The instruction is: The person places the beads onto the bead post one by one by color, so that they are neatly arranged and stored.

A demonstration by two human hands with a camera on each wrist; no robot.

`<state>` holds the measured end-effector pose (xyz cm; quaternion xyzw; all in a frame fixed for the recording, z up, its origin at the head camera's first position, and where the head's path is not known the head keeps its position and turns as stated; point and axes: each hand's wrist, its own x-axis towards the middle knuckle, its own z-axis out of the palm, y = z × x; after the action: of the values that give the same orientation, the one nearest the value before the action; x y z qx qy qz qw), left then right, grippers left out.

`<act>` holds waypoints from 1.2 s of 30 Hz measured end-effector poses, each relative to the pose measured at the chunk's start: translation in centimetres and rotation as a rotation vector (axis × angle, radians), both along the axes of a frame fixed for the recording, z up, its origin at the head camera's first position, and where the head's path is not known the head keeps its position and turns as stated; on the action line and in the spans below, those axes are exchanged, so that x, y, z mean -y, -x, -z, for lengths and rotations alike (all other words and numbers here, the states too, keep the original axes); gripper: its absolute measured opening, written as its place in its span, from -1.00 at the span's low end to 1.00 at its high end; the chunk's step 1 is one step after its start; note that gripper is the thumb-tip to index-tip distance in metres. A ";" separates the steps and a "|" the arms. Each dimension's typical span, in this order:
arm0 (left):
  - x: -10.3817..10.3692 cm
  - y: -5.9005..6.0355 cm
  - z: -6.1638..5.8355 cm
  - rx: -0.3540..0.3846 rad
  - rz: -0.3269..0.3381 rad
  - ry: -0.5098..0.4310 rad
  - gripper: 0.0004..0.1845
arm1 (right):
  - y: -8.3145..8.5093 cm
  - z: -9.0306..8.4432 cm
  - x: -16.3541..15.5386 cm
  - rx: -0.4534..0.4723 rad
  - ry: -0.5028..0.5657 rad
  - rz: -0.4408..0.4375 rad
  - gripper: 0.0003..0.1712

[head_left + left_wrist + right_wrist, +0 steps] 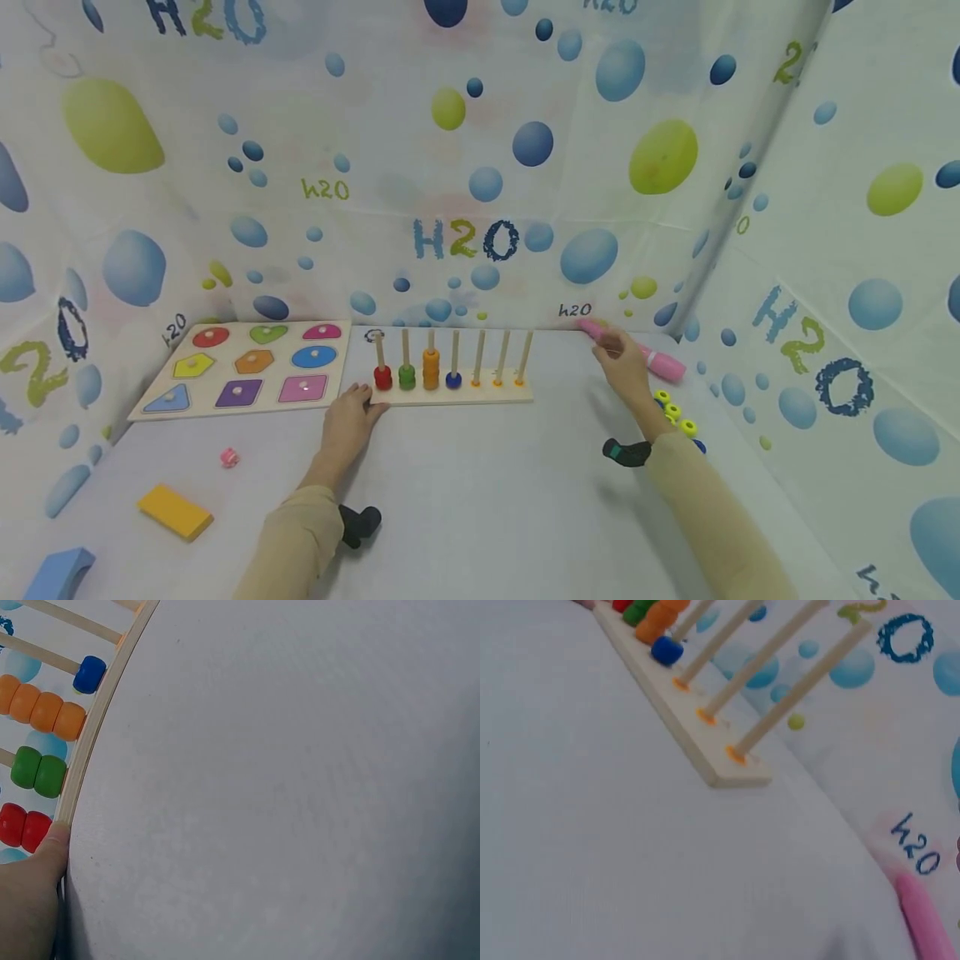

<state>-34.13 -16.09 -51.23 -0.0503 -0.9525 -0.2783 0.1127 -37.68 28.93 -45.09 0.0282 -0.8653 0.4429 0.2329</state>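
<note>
My left hand (351, 427) grips the left end of a wooden peg board (450, 398), its thumb along the front edge in the left wrist view. Upright pegs on the board carry red beads (383, 378), green beads (407, 377), a stack of orange beads (431, 369) and one blue bead (453, 381); the three pegs at the right are bare. My right hand (626, 371) is raised at the right, fingers loosely bent, with nothing showing in them. It overlaps a long pink object (663, 364) in the head view. Yellow beads (687, 427) and blue ones lie below its wrist.
A shape puzzle board (270, 407) with several coloured pieces lies at the back left. Nearer on the left are a small pink piece (229, 457), a yellow block (176, 512) and a blue block (60, 573). Patterned sheets (390, 183) stand behind and beside the table.
</note>
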 end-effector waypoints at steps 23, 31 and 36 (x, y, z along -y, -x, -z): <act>0.2 0.4 0.2 0.024 -0.008 0.002 -0.42 | -4.4 4.0 -9.0 0.198 -0.336 0.041 -0.62; 0.2 0.4 0.3 0.039 -0.005 0.004 -0.43 | -4.0 3.4 -8.8 0.230 -0.480 -0.094 -0.65; 0.3 0.4 0.2 0.020 0.004 -0.003 -0.44 | -4.1 3.1 -9.1 0.243 -0.449 -0.065 -0.61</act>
<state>-34.51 -16.37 -51.47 -0.0490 -0.9530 -0.2806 0.1028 -33.61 38.05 -48.15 0.0536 -0.9622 0.2471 0.1009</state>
